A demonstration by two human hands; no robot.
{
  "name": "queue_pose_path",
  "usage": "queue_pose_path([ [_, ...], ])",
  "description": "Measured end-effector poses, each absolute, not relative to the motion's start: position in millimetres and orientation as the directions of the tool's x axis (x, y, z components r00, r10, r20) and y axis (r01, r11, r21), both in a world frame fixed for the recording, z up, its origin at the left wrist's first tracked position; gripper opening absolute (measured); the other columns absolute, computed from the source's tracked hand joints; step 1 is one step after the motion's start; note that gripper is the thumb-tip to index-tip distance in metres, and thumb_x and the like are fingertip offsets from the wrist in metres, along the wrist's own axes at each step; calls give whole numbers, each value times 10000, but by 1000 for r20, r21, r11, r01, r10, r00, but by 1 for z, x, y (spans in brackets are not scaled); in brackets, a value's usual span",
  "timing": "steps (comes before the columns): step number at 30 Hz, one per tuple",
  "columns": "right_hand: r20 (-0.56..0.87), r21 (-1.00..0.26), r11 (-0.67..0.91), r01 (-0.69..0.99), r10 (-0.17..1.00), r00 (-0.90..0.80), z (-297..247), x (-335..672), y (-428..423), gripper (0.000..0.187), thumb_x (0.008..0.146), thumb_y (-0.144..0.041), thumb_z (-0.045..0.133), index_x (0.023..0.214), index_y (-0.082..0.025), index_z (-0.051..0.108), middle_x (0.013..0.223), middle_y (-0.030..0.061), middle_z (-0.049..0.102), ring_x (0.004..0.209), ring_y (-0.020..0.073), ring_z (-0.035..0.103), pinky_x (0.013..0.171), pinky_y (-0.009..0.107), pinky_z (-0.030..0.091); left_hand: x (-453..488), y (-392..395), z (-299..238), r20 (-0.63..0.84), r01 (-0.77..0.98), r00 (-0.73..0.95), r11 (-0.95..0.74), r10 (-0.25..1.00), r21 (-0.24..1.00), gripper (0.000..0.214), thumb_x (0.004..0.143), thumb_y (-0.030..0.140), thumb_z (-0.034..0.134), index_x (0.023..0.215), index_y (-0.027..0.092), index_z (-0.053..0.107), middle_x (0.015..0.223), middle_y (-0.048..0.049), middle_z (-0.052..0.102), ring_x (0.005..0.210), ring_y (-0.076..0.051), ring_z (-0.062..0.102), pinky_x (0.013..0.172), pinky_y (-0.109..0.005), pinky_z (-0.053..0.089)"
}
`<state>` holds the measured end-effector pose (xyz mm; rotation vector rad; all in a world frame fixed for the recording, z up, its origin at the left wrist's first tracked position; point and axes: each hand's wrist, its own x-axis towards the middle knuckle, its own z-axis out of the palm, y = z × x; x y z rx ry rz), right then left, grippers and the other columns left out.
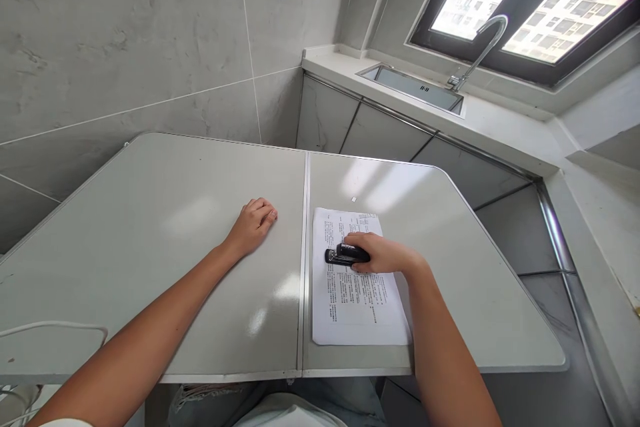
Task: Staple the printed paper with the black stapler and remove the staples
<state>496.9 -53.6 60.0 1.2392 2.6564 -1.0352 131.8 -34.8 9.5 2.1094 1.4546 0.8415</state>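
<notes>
A black stapler (pixel 346 254) lies over a printed sheet of paper (pixel 357 320), its nose pointing left. My right hand (pixel 383 252) is wrapped round the stapler's rear end from the right, so that part is hidden under my fingers. The paper, possibly more than one sheet, sits right of the table's centre seam, its lines of text running sideways. Left of the seam, my left hand (pixel 254 223) rests on the table top with its fingers curled in and nothing visible in them.
The pale folding table (pixel 200 293) has a metal seam down its middle. Beyond the paper lies a tiny white scrap (pixel 354 199). A white cable (pixel 55 325) crosses the table's left edge. Behind stand a counter with a sink (pixel 420 88), a tap (pixel 480 57) and a window.
</notes>
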Motion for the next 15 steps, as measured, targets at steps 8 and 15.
queue_pose_path([
  [8, -325, -581, 421, 697, 665, -673, 61, 502, -53, 201, 822, -296, 709, 974, -233, 594, 967, 1, 644, 837, 178, 568, 686, 270, 405, 129, -33, 11, 229, 592, 180, -291, 957, 751, 354, 1035, 387, 461, 838, 207, 694, 972, -68, 622, 877, -215, 551, 857, -381, 449],
  [15, -41, -813, 311, 492, 812, -582, 51, 519, -34, 554, 845, -672, 690, 745, -226, 377, 727, -38, 376, 665, 127, 325, 598, 262, 306, 117, -22, 11, 137, -80, -160, -151, 978, 985, 198, 868, 264, 704, 760, 215, 545, 749, 13, 468, 671, -125, 459, 631, -243, 399],
])
